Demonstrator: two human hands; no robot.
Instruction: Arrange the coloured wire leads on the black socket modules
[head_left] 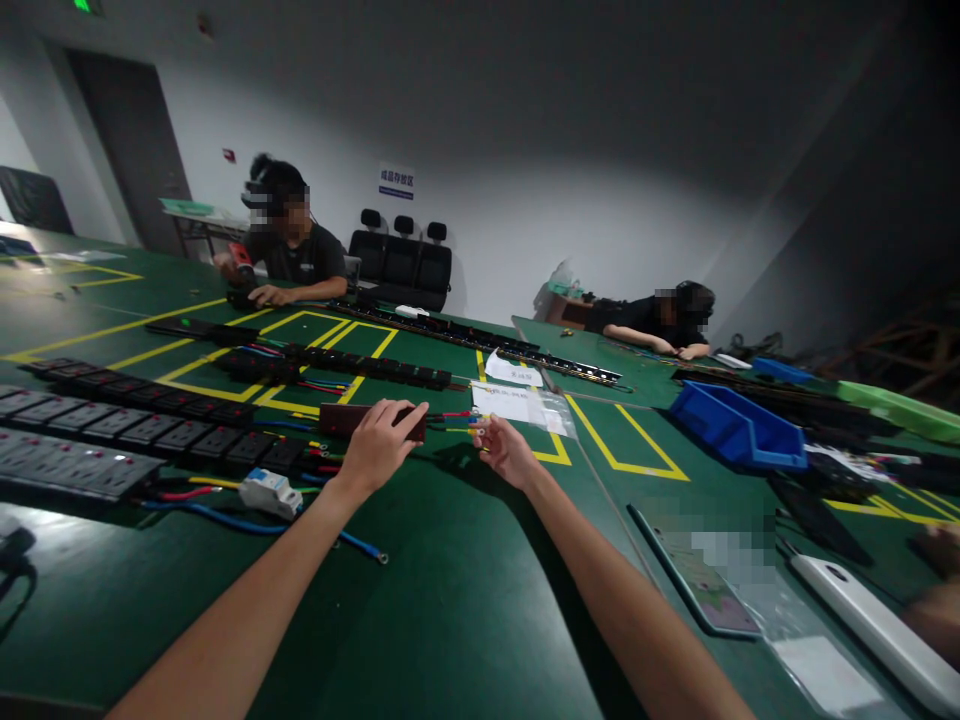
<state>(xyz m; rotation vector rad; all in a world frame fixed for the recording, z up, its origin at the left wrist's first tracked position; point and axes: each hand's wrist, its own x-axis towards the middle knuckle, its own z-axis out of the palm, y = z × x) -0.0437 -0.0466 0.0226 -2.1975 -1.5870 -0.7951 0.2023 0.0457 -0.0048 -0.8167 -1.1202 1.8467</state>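
Observation:
My left hand [382,445] is closed over a dark reddish-brown rectangular block [337,418], fingers across its top and thumb at its near right side. Red and dark wires [450,416] run from the block's right end. At their far end are small terminals with blue and yellow parts. My right hand [506,450] pinches these wire ends between thumb and fingers, palm turned up. Left of my left forearm lies a white circuit breaker [270,493] with coloured wires. A blue wire [349,537] ends in a ring terminal near my forearm.
Black power strips [135,400] and a grey power strip [71,462] lie at left. Paper sheets [510,403] lie beyond my hands. At right are a blue bin [739,425], a phone [697,580] and a white device [877,625]. Co-workers [296,245] sit across the table.

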